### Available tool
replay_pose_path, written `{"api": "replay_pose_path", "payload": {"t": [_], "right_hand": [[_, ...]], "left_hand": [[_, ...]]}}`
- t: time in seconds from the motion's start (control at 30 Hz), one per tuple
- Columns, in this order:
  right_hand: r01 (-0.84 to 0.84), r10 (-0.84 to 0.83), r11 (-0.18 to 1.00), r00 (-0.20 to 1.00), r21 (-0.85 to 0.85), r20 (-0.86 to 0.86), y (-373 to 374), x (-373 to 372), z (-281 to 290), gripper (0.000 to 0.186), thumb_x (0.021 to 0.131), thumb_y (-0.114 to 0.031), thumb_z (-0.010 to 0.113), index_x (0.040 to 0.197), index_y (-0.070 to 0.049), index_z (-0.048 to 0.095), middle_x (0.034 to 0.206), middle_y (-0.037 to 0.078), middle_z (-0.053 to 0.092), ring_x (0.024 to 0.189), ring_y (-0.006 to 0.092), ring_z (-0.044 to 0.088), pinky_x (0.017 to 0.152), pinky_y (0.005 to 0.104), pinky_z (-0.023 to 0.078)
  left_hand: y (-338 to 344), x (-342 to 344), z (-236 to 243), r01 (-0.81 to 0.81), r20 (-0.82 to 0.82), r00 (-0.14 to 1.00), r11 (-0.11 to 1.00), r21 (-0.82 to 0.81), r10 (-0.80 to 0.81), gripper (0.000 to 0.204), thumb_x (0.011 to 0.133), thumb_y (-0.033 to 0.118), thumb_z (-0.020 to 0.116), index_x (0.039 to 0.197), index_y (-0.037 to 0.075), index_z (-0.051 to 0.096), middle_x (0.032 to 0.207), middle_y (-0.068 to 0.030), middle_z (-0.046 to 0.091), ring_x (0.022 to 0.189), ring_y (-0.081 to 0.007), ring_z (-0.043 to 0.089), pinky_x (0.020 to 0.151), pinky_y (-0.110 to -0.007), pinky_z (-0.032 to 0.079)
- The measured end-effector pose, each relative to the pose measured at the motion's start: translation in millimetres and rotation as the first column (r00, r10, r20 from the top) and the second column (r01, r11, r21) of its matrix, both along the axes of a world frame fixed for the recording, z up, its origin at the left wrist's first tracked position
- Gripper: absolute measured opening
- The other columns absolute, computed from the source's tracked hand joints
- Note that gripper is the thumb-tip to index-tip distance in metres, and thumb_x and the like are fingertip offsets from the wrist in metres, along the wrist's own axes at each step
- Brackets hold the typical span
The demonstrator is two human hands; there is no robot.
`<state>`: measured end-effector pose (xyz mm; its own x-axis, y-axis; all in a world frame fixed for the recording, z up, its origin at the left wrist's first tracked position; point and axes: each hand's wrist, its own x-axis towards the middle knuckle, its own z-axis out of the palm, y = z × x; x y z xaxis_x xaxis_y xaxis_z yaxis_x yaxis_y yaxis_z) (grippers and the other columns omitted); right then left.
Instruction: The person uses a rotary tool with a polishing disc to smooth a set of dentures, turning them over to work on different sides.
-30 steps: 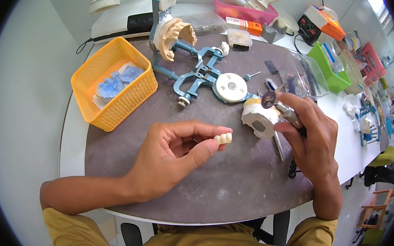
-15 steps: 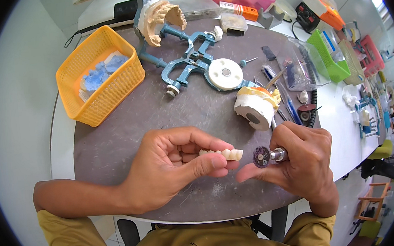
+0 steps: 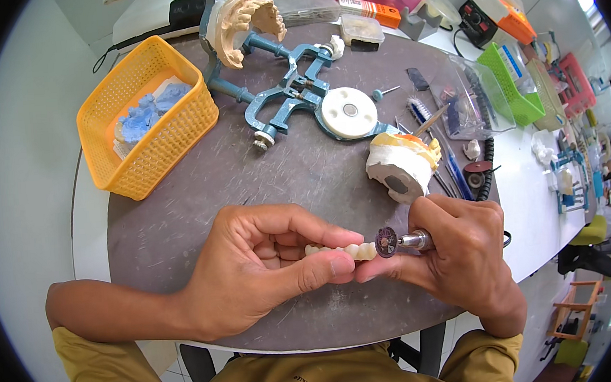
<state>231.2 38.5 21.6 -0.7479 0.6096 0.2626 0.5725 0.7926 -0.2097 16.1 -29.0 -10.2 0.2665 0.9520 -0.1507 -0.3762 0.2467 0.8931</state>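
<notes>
Between the thumb and fingers of my left hand (image 3: 272, 265) is a pale dental bridge (image 3: 363, 251), a row of joined tooth crowns whose right end sticks out. My right hand (image 3: 457, 251) grips a metal rotary handpiece (image 3: 415, 240) fitted with a dark cutting disc (image 3: 386, 242). The disc stands at the right end of the bridge, touching it or very close. My right thumb reaches under the disc to my left fingertips. Just beyond my right hand, a plaster dental model (image 3: 398, 169) with a yellow and orange top lies on its side.
A blue articulator (image 3: 287, 95) carrying an upper plaster cast (image 3: 239, 27) lies open at the back. The yellow basket (image 3: 152, 153) at left holds blue pieces. Brushes and tools (image 3: 455, 172), a clear box (image 3: 471, 102) and a green basket (image 3: 517, 99) line the right.
My right hand has moved left, bringing the disc from a gap away up to the bridge's end. My left hand still holds the bridge. The whole view has shifted slightly.
</notes>
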Motion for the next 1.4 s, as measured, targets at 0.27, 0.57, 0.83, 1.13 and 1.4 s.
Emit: {"api": "replay_pose_path", "payload": {"t": [0.27, 0.57, 0.83, 1.13, 1.4], "right_hand": [[-0.014, 0.014, 1.0, 1.0, 0.007, 0.007, 1, 1, 0, 0.058, 0.066, -0.054, 0.076, 0.057, -0.009, 0.04, 0.047, 0.003, 0.046, 0.039, 0.0178, 0.053, 0.037, 0.0292, 0.039], [-0.016, 0.016, 1.0, 1.0, 0.007, 0.026, -1, -2, 1, 0.057, 0.068, -0.053, 0.075, 0.058, -0.008, 0.041, 0.048, 0.004, 0.048, 0.04, 0.0183, 0.055, 0.037, 0.0289, 0.04], [0.006, -0.005, 0.999, 0.999, 0.042, -0.035, -2, 4, -6, 0.053, 0.072, -0.05, 0.074, 0.06, -0.008, 0.044, 0.051, 0.004, 0.05, 0.042, 0.0182, 0.055, 0.038, 0.0291, 0.04], [0.223, -0.187, 0.972, 0.93, 0.08, -0.317, 0, 28, 31, 0.025, 0.082, -0.015, 0.069, 0.077, -0.003, 0.048, 0.059, 0.012, 0.053, 0.05, 0.0299, 0.055, 0.047, 0.0385, 0.042], [0.655, -0.64, 0.751, 0.753, 0.084, -0.152, 168, 97, 108, 0.032, 0.087, -0.03, 0.061, 0.079, 0.001, 0.063, 0.059, 0.011, 0.056, 0.054, 0.0177, 0.054, 0.055, 0.0343, 0.043]], "left_hand": [[1, 2, 6, -0.006, -0.017, 1.0, 0.999, -0.046, 0.005, 0.016, 0.085, 0.003, 0.067, 0.098, -0.006, 0.062, 0.096, -0.0163, 0.067, 0.089, -0.0156, 0.066, 0.081, -0.027, 0.055], [-1, -2, 2, 0.008, 0.0, 1.0, 1.0, 0.005, -0.008, 0.022, 0.086, 0.003, 0.067, 0.106, -0.006, 0.063, 0.098, -0.0138, 0.068, 0.09, -0.013, 0.065, 0.079, -0.022, 0.053], [0, 6, 3, -0.048, -0.02, 0.999, 0.999, -0.009, 0.048, 0.018, 0.09, 0.008, 0.062, 0.102, -0.003, 0.054, 0.096, -0.016, 0.064, 0.089, -0.0183, 0.066, 0.074, -0.031, 0.057], [-1, -1, 1, 0.039, -0.119, 0.993, 0.992, 0.124, -0.024, 0.026, 0.091, 0.006, 0.059, 0.115, -0.003, 0.051, 0.103, -0.0134, 0.063, 0.096, -0.0174, 0.064, 0.085, -0.029, 0.053], [-3, 1, 6, 0.118, -0.2, 0.975, 0.986, 0.118, -0.092, 0.024, 0.095, 0.009, 0.055, 0.116, -0.003, 0.053, 0.099, -0.011, 0.064, 0.094, -0.0155, 0.063, 0.084, -0.028, 0.052]]}}
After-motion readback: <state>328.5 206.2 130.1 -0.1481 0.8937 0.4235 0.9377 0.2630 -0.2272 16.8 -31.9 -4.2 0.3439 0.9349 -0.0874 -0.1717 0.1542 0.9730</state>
